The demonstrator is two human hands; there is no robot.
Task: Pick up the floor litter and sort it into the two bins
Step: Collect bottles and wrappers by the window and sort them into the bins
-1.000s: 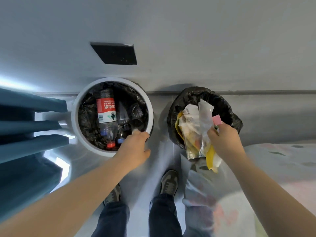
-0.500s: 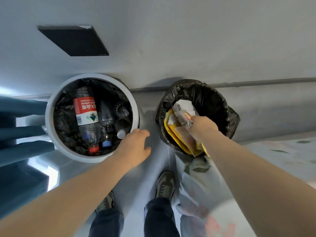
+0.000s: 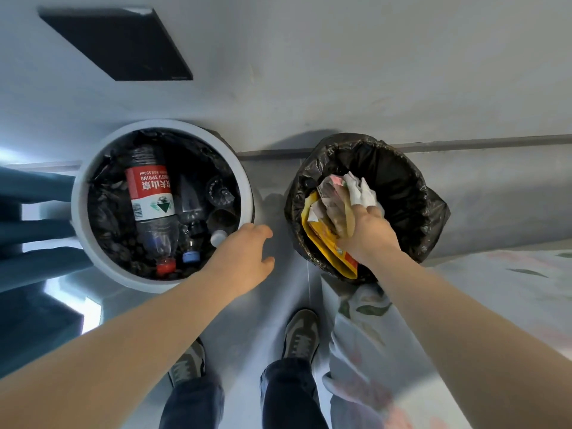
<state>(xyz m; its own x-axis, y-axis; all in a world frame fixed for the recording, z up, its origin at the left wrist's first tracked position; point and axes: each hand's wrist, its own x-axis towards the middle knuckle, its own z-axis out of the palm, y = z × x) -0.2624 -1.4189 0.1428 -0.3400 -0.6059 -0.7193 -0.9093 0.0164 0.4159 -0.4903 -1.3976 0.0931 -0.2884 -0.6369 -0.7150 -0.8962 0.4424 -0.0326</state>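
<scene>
The right hand [image 3: 368,233] reaches down into the black-lined bin [image 3: 433,212], fingers curled over a wad of wrappers [image 3: 334,209] that it grips, probably to push them below the rim so they stay in. The left hand [image 3: 244,258] hangs relaxed and holds nothing, at 4 o'clock of the white bin [image 3: 77,212]. The two bins stand side by side, white at 9 o'clock and black at 3. The white one holds at least three bottles [image 3: 151,196], going by the red, blue and white caps. Two shoes [image 3: 301,335] stand at 6 o'clock.
</scene>
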